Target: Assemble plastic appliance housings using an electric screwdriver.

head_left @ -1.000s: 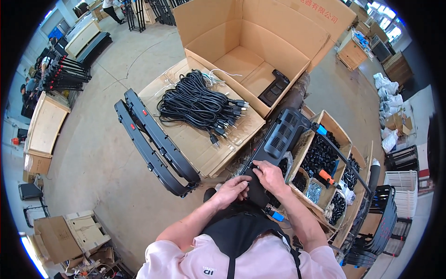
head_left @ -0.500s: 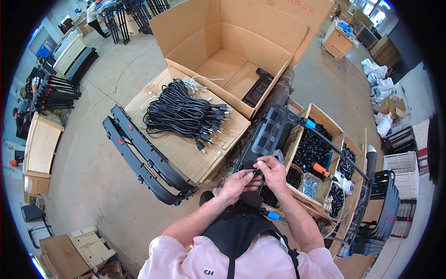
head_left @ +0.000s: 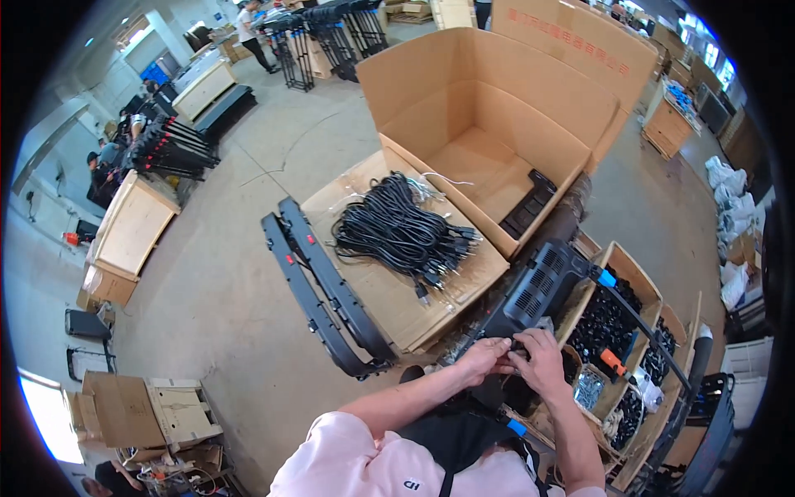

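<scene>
1. A large open brown cardboard box (head_left: 497,124) stands ahead of you, its flaps up; red print runs along the outside of its far flap, and a flat black ribbed part (head_left: 530,203) lies on its floor.
2. In front of that box a flattened sheet of brown cardboard (head_left: 389,290) carries a loose bundle of black power cables (head_left: 397,232).
3. Two long black curved plastic strips (head_left: 323,290) with small red marks lie on the concrete floor just left of the sheet.
4. To your right, a row of open wooden compartments (head_left: 629,331) holds small black parts; one compartment holds silvery screws (head_left: 590,385).
5. The black vented device housing (head_left: 538,286) lies tilted between the sheet and the compartments, its near end at your hands.
6. Your left hand (head_left: 484,356) and right hand (head_left: 538,360) meet at that near end, touching each other.
7. Your fingers are curled and pressed together on a small dark piece there; what it is, you cannot tell.
8. Both forearms rise from the lower edge, bent inward, right wrist slightly higher.
</scene>
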{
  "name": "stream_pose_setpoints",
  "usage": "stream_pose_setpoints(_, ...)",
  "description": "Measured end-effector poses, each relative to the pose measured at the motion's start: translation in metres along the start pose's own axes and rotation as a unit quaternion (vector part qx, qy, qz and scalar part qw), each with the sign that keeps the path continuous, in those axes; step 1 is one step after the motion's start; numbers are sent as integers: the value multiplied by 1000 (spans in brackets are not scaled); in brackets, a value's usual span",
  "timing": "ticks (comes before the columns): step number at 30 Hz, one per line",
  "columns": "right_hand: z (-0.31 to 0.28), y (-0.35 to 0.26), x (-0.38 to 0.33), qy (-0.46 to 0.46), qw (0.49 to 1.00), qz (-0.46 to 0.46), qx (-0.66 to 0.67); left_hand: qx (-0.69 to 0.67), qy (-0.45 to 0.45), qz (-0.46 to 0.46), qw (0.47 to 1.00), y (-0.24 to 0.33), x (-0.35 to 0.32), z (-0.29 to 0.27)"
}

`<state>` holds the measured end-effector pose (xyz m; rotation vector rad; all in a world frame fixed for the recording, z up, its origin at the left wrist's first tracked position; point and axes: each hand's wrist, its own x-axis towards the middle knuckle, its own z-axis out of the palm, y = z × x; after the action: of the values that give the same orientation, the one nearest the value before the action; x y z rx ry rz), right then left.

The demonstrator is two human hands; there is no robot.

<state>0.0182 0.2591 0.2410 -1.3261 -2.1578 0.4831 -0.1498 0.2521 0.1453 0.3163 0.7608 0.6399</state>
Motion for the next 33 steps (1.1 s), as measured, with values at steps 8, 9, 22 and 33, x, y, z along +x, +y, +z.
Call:
stream_pose_setpoints(8, -12, 63, 45, 44, 997, 58, -27, 11, -1, 9, 1000, 26, -4, 25)
stream_pose_setpoints(9, -12, 72, 53, 59, 996, 60, -42, 23, -13, -3, 1000, 23, -6, 24)
stream_pose_setpoints(22, 29, 129, 139, 47, 994, 66, -68, 72, -28, -26, 997, -4, -32, 13)
stream_pose_setpoints(33, 13, 125, 137, 13, 991, 93, -92, 76, -23, -23, 997, -3, -24, 16)
